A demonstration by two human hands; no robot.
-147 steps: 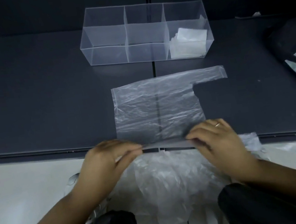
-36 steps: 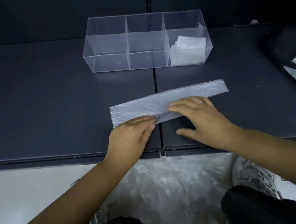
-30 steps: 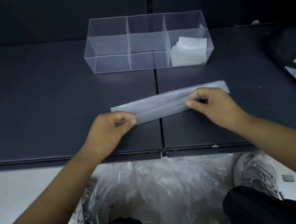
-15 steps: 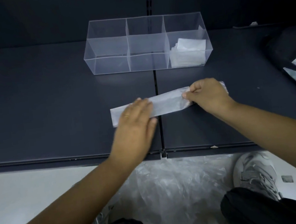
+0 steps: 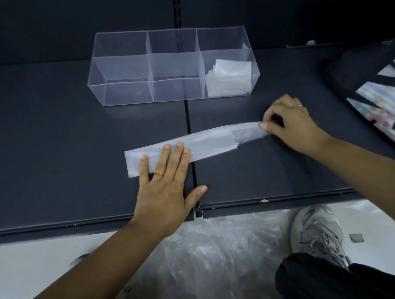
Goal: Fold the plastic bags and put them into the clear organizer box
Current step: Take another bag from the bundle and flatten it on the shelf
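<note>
A plastic bag folded into a long narrow strip (image 5: pixel 205 143) lies across the dark shelf (image 5: pixel 40 150). My left hand (image 5: pixel 166 186) lies flat with straight fingers pressing the strip's left end. My right hand (image 5: pixel 289 127) pinches the strip's right end between thumb and fingers, and that end is doubled back over the strip. The clear organizer box (image 5: pixel 127 83) stands behind, with three columns of compartments. Folded white bags (image 5: pixel 230 74) fill its right compartment.
A heap of loose clear plastic bags (image 5: pixel 218 259) lies on the floor between my feet, below the shelf's front edge (image 5: pixel 76 225). A dark bag with a printed panel (image 5: pixel 386 104) sits at the right of the shelf.
The flat bag was folded into a narrow strip. In the last half second my right hand has turned the strip's right end back leftward while my left hand stays pressing the left end.
</note>
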